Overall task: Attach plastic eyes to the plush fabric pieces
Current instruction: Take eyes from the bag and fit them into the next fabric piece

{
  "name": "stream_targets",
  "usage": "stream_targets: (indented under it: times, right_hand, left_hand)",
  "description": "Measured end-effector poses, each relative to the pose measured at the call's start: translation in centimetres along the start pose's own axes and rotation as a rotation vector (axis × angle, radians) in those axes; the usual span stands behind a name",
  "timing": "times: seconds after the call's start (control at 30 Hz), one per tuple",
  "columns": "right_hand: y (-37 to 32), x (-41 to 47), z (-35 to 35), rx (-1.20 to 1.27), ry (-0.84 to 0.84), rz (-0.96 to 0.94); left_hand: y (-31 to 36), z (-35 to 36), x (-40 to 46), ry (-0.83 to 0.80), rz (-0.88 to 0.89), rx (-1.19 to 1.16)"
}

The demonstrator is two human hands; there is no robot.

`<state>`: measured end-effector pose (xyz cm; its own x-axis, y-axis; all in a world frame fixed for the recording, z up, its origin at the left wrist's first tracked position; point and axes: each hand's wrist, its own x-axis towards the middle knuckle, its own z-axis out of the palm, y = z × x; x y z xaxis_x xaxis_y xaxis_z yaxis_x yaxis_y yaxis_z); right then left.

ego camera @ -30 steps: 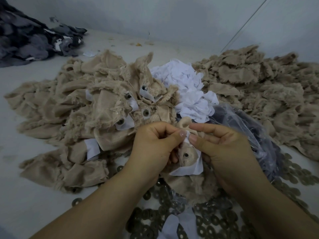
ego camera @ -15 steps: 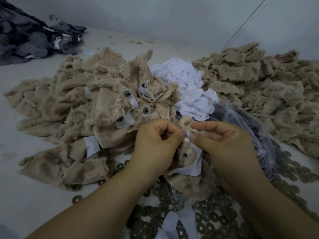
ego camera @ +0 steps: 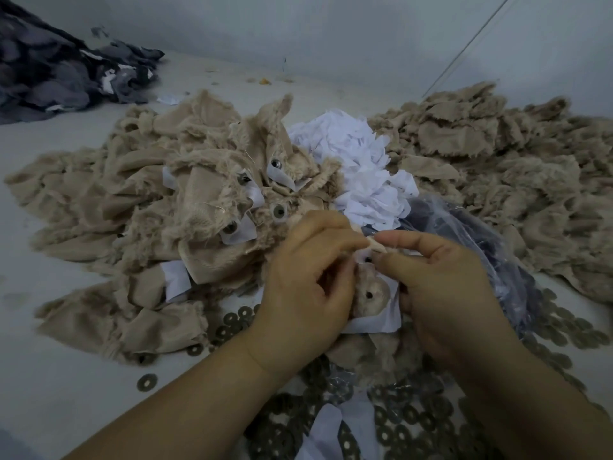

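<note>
Both hands meeting over the middle of the table [ego camera: 49,386], just this side of the white patch heap [ego camera: 358,167]; left hand [ego camera: 308,287] curled, thumb and forefinger pinching the upper edge of the tan plush piece [ego camera: 373,295]; right hand [ego camera: 444,293] curled likewise, thumb and forefinger pinching the same edge from the opposite side, fingertips all but touching at the fold; neither hand slack, both gripping fabric.

Held between them, directly below the pinch and nearer the body; hanging down from the pinched edge, long axis running roughly away-and-toward the body, steeply tipped; reverse side turned up toward the camera, a white backing patch [ego camera: 374,322] lying against it. Showing in that face, one dark eye post [ego camera: 369,295] at the centre of the rounded plush patch, pointing up at the viewer; a second dark dot [ego camera: 367,259] close under the fingertips, in the white patch, too small to tell whether a post or a bare hole.

Judging from that: next washer likely wanted on the upper spot; lying nearest, the loose washers [ego camera: 408,426] spread under and in front of the wrists, below the piece; right hand slightly closer to the thicker scatter at right, left hand better placed to keep the pinch. Risk, probably, of the fold slipping and hiding the spot once one hand lets go.

Off to the left, finished pieces [ego camera: 215,200] heaped with eyes and patches showing; off to the right, the tan stack [ego camera: 497,154] with no eyes showing; beside the right wrist, a clear bag [ego camera: 491,257] of dark contents.
</note>
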<state>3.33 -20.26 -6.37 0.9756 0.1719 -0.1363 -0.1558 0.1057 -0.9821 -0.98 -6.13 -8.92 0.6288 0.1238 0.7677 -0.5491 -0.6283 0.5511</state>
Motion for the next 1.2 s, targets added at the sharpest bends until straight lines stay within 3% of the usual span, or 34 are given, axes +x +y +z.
stream_targets:
  times: [0.1,0.2,0.47,0.87,0.97,1.2]
  right_hand:
    - [-0.3,0.4,-0.3,0.075,-0.021,0.069]
    - [-0.7,0.6,-0.5,0.130,-0.062,0.165]
    - [-1.5,0.8,-0.8,0.041,-0.080,0.245]
    - [-1.7,0.4,-0.6,-0.122,-0.117,0.167]
    - [-1.6,0.3,-0.7,-0.135,-0.143,0.146]
    - [-2.3,-0.3,-0.9,-0.442,-0.207,0.012]
  left_hand:
    - [-0.1,0.2,-0.3,-0.118,0.105,-0.090]
    - [-0.7,0.2,-0.3,-0.198,0.156,-0.031]
    - [-1.7,0.0,0.0,-0.262,0.267,0.110]
    - [-1.7,-0.2,0.0,-0.208,0.346,0.172]
    - [-1.8,-0.2,0.0,-0.218,0.288,0.145]
    - [-1.3,-0.5,0.2,-0.231,0.203,0.106]
